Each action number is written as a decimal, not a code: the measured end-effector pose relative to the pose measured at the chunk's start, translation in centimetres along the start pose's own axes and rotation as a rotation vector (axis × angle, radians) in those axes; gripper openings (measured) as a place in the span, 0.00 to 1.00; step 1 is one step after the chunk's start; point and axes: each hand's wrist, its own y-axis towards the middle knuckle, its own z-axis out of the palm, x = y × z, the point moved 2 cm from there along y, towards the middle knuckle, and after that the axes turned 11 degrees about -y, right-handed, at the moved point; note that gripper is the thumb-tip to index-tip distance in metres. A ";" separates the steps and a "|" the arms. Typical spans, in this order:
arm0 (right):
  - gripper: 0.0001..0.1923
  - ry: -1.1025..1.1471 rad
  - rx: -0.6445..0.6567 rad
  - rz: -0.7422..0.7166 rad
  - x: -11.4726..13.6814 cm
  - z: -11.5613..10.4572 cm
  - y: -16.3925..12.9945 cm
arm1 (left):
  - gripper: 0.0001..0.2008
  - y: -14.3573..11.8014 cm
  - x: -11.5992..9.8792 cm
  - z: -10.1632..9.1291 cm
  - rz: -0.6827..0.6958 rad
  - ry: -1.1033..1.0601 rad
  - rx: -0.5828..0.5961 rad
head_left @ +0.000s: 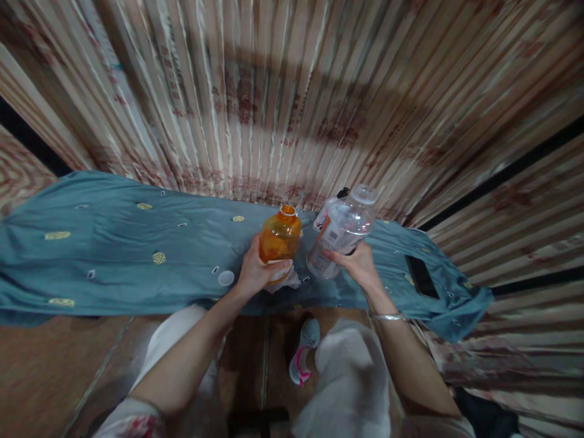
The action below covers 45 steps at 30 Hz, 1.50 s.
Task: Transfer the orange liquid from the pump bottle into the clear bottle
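Note:
My left hand (261, 267) is wrapped round an orange see-through bottle (280, 234) with an uncapped mouth, held upright over the cloth. Below it, a crumpled white tissue (288, 281) shows partly. In my right hand (358, 263) is a large clear plastic bottle (349, 222) with a printed label, tilted to the right and also without a cap. Behind that one stands another bottle (323, 214) with a dark top, mostly hidden. A round white lid (225, 278) lies flat on the cloth, left of my left hand.
A teal patterned cloth (118, 243) covers the long narrow table. At the right, a black phone (422, 277) lies on it. Striped, flower-printed curtains (274, 91) hang close behind, with dark bars (502, 176) at the sides. My legs and a shoe (305, 353) are below the front edge.

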 end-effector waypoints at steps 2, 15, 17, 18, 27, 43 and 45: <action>0.27 -0.036 -0.002 0.003 0.0 -0.5 -0.5 | 0.40 0.0 0.2 0.2 -0.020 0.008 0.003; 0.34 -0.284 0.047 -0.019 -0.2 -2.0 -2.6 | 0.36 -0.3 -1.4 -0.6 0.065 0.087 0.067; 0.37 -0.329 0.067 -0.040 0.0 -2.1 -2.8 | 0.36 -0.4 -1.0 -0.8 0.056 0.101 0.099; 0.39 -0.350 0.073 -0.052 0.1 -2.1 -2.9 | 0.36 -0.4 -0.8 -0.9 0.046 0.108 0.112; 0.42 -0.589 0.148 0.000 0.6 -2.9 -4.1 | 0.37 -0.8 -0.4 -0.6 0.028 0.094 0.162; 0.39 -0.818 0.193 -0.014 1.3 -4.5 -4.9 | 0.35 -0.8 -0.1 0.2 0.085 0.192 0.217; 0.38 -0.837 0.193 -0.035 1.5 -4.7 -4.8 | 0.34 -0.8 -0.1 0.3 0.089 0.210 0.228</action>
